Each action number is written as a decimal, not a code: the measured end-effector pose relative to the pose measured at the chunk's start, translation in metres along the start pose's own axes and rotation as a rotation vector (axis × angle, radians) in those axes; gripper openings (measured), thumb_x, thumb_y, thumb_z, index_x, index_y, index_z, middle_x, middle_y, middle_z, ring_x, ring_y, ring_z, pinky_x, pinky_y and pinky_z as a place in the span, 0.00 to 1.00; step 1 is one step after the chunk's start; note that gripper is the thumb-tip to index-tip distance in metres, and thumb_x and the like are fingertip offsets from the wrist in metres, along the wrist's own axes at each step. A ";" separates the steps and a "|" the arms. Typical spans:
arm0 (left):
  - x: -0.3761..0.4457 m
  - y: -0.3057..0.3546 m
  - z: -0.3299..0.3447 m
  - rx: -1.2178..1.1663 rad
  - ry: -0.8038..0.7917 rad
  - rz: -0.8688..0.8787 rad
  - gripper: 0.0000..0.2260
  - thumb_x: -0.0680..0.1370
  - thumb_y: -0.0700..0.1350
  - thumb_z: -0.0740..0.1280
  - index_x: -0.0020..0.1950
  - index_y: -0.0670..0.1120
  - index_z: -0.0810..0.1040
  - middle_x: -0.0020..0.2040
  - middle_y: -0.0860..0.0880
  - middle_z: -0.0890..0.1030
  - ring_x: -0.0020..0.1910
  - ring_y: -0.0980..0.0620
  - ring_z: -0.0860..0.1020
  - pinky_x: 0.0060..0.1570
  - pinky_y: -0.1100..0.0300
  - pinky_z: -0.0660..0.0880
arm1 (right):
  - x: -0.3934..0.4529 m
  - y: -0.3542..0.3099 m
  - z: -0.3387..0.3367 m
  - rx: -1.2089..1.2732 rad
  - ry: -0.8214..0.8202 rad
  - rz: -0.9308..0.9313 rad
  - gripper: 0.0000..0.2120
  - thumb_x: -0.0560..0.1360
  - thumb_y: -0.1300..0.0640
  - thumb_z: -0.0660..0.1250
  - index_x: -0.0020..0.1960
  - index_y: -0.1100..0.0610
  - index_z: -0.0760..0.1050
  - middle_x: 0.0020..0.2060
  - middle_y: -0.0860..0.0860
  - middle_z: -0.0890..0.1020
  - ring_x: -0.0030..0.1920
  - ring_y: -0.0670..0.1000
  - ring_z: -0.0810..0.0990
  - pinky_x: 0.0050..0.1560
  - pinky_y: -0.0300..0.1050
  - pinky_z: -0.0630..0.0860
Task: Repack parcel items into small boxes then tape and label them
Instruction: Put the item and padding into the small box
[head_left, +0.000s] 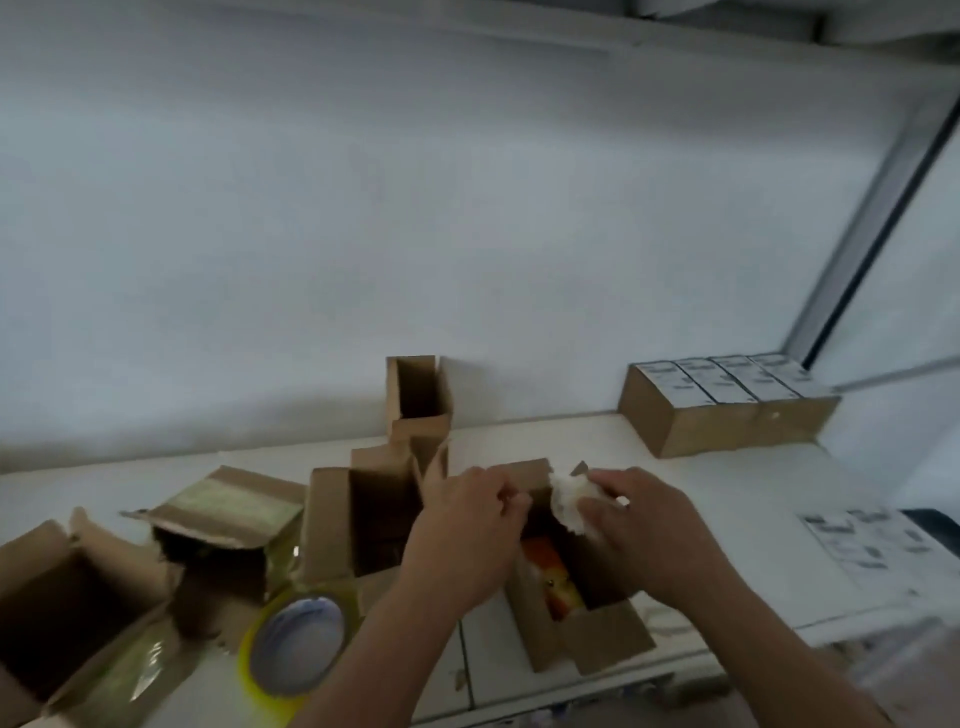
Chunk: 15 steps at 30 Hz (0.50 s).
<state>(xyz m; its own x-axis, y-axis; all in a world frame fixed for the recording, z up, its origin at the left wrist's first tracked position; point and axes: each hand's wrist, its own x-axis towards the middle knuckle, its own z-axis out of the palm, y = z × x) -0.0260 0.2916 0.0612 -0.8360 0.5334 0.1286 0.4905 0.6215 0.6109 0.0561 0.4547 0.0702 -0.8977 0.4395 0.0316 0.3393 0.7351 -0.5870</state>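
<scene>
A small open cardboard box (597, 636) lies on the white table (727, 499) in front of me, with an orange and yellow item (553, 577) inside it. My right hand (644, 530) pinches a crumpled white wad of packing paper (569, 501) at the box's far opening. My left hand (470, 530) is curled over the box's left edge, its fingertips at the far flap; what they hold is hidden. The picture is blurred.
Several open cardboard boxes stand to the left (363, 519), (418, 402), (223, 525), (57, 597). A roll of yellowish tape (298, 644) lies near the front edge. A row of labelled boxes (727, 405) sits at the back right, and a label sheet (867, 540) at right.
</scene>
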 end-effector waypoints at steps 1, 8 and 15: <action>0.002 0.003 0.009 0.008 -0.006 -0.005 0.10 0.82 0.52 0.60 0.58 0.50 0.78 0.57 0.53 0.77 0.58 0.53 0.74 0.60 0.55 0.72 | -0.001 0.008 0.003 -0.036 0.001 -0.015 0.12 0.80 0.51 0.63 0.61 0.50 0.77 0.53 0.49 0.82 0.52 0.50 0.79 0.50 0.41 0.74; 0.005 -0.004 0.053 0.178 -0.050 -0.064 0.13 0.82 0.52 0.58 0.66 0.56 0.69 0.68 0.53 0.64 0.57 0.59 0.64 0.59 0.65 0.64 | 0.014 0.036 0.032 -0.476 0.002 -0.126 0.07 0.81 0.45 0.59 0.55 0.46 0.73 0.48 0.43 0.78 0.46 0.44 0.72 0.55 0.40 0.67; 0.009 -0.010 0.061 -0.349 -0.157 -0.348 0.22 0.80 0.43 0.65 0.70 0.61 0.66 0.53 0.51 0.76 0.44 0.54 0.80 0.44 0.57 0.82 | 0.021 0.049 0.047 -0.653 0.023 -0.051 0.10 0.81 0.45 0.58 0.54 0.46 0.76 0.56 0.47 0.74 0.56 0.49 0.68 0.60 0.46 0.65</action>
<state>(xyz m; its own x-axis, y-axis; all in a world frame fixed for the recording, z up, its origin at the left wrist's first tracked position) -0.0231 0.3254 0.0082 -0.8752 0.4252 -0.2309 0.0563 0.5635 0.8242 0.0405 0.4758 0.0043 -0.9131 0.4020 0.0682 0.4044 0.9142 0.0270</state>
